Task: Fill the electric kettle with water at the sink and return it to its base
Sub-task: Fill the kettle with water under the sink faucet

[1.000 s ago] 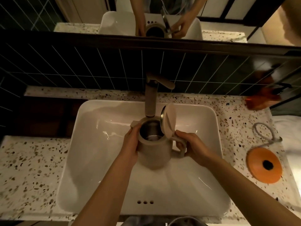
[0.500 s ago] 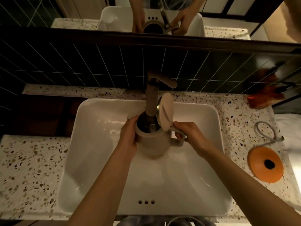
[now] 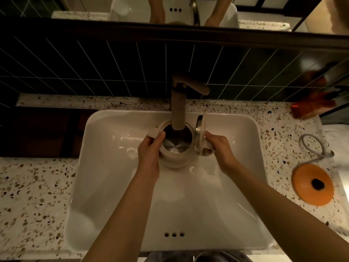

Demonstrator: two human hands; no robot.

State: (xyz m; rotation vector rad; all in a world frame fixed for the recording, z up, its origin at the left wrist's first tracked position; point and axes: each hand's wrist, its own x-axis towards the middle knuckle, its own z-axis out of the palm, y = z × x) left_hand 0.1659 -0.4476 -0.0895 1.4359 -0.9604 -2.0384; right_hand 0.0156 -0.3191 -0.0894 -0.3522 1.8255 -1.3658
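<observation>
The beige electric kettle (image 3: pixel 177 159) is held upright inside the white sink (image 3: pixel 117 186), its mouth right under the spout of the beige tap (image 3: pixel 178 104). Its lid (image 3: pixel 200 133) stands hinged open on the right side. My left hand (image 3: pixel 149 154) grips the kettle body from the left, thumb near the spout lip. My right hand (image 3: pixel 219 148) holds the handle on the right. The metal bottom shows inside; no water stream is visible. The round orange kettle base (image 3: pixel 312 185) lies on the counter to the right.
A speckled terrazzo counter (image 3: pixel 34 195) surrounds the sink. A grey cord (image 3: pixel 313 146) loops behind the base. A reddish-orange object (image 3: pixel 309 106) sits at the back right. Dark tiles and a mirror rise behind the tap.
Both hands have carried the kettle away from me and up, so its mouth now sits directly beneath the tap spout. The lid stays open.
</observation>
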